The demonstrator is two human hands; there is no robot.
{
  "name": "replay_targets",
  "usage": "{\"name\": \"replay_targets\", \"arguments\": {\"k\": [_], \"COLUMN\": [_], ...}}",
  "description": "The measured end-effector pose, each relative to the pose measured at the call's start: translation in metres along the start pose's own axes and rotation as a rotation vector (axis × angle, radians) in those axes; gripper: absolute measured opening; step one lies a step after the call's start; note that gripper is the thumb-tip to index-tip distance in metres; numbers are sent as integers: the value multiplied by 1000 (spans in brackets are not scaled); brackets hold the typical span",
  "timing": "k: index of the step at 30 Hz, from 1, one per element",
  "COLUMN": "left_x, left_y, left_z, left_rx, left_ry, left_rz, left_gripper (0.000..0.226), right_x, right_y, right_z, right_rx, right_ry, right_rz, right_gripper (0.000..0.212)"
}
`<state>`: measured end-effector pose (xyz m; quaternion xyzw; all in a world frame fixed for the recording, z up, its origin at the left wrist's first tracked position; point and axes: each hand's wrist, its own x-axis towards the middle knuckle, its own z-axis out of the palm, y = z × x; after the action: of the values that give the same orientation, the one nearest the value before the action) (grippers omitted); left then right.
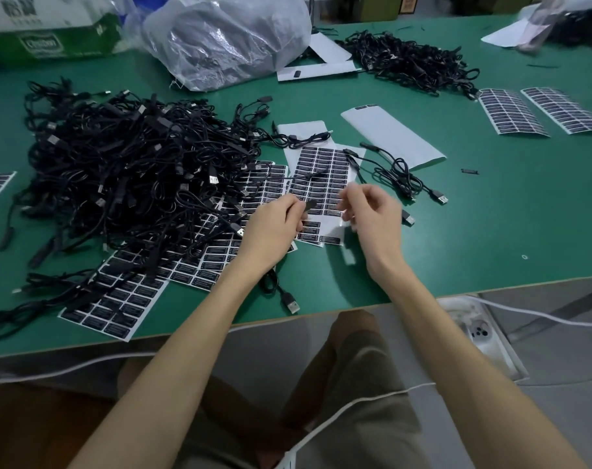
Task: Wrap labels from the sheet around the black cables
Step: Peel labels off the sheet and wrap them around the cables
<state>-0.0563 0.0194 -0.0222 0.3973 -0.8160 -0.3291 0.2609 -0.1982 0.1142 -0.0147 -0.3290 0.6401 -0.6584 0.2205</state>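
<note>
Fingers (289,206) of the left hand (270,231) are clamped on a small dark piece (310,205); label or cable block, I cannot tell. The pile (125,170) of cables lies at their nine o'clock. The piece hangs just over the sheet (321,184), at the bench's (490,214) middle. At three o'clock the right hand (377,225) is blurred, its fingers loosely bent; held or empty, I cannot tell. A loose cable (399,177) lies at its one o'clock. Likely risks: a label folding onto itself or wrapping crooked through hasty handling, or snagging the sheet's edge.
</note>
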Motion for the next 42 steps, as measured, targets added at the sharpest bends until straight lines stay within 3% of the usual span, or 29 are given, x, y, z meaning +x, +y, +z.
{"name": "replay_targets", "arguments": {"k": [3, 6, 11, 28, 42], "left_x": [0, -1, -2, -8, -5], "left_y": [-2, -1, 1, 0, -2], "left_z": [2, 3, 3, 3, 3], "left_rx": [31, 71, 125, 45, 92], "left_ry": [22, 33, 41, 111, 52], "left_rz": [4, 6, 41, 186, 222], "left_gripper": [31, 30, 30, 26, 22], "right_x": [7, 14, 17, 4, 4], "right_y": [3, 6, 5, 14, 9], "right_z": [-9, -12, -9, -1, 0], "right_rx": [-333, -660, -830, -931, -913], "right_ry": [-80, -204, -291, -201, -246], "right_rz": [-74, -149, -213, -497, -486], "right_gripper": [9, 22, 52, 23, 25]}}
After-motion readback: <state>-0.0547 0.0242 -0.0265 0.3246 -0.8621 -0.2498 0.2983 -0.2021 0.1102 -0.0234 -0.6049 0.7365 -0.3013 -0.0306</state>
